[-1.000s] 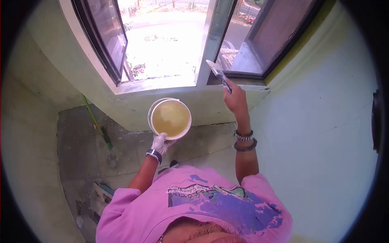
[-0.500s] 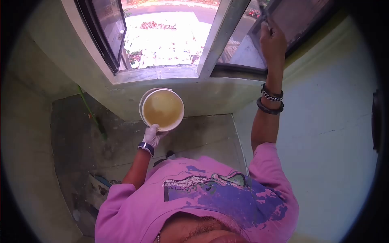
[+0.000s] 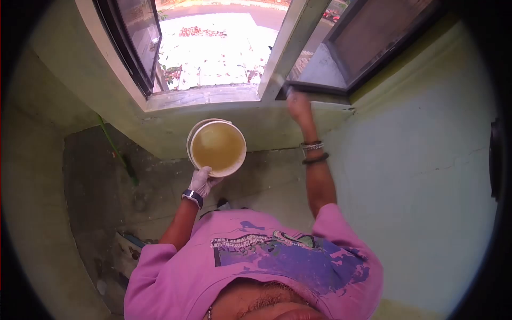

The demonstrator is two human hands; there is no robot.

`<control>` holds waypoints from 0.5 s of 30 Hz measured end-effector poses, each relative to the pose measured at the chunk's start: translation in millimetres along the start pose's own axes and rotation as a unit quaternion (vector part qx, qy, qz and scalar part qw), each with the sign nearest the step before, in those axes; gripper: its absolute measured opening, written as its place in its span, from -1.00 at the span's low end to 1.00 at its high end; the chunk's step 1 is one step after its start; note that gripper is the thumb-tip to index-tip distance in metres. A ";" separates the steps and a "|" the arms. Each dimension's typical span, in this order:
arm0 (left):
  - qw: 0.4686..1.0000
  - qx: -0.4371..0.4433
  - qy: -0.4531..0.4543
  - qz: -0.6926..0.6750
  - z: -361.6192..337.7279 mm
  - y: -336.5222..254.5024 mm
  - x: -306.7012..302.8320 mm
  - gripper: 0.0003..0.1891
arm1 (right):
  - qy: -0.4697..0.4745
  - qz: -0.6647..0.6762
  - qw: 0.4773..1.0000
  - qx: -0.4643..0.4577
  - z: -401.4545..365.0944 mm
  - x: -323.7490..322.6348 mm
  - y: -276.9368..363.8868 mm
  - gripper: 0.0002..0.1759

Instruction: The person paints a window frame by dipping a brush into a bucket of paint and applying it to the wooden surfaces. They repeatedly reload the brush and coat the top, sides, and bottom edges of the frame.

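My left hand (image 3: 201,181), in a whitish glove, grips the rim and side of a white bucket (image 3: 241,162). The bucket is held up in front of my shirt, below the window opening, with a cloudy yellow-tan liquid (image 3: 216,152) inside. At the lower left corner of the right-hand window, my bare right hand (image 3: 300,105) is closed near the white post (image 3: 285,58). Something pale and smeared by motion sticks out ahead of its fingers; its kind cannot be made out.
An open dark-framed window pane (image 3: 152,48) stands at the left, another dark-framed window (image 3: 368,58) at the right. A green stick (image 3: 113,144) leans over the dark floor. Pale green walls close in on both sides. A stained board (image 3: 130,248) lies at lower left.
My right hand has come down and left, from high by the right-hand window to its lower left corner. The bucket in my left hand has stayed nearly in place.
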State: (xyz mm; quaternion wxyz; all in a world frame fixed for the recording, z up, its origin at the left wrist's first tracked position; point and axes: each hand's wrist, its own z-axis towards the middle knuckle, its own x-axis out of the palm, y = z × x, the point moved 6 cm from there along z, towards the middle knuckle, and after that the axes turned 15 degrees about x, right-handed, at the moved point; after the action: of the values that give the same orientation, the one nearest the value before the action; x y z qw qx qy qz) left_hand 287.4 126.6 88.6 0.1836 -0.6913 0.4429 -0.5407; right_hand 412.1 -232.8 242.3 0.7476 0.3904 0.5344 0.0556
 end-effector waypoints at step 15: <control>0.998 0.042 0.035 0.010 4.1 -14.0 33.0 -0.52 | 0.045 -0.073 0.996 0.008 -67.0 11.1 -6.5 -0.58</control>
State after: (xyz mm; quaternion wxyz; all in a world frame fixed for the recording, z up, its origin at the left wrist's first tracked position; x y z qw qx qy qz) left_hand 297.7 106.4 116.8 0.2023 -0.6591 0.4327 -0.5808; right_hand 358.2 -196.6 221.4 0.7216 0.3537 0.5950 0.0139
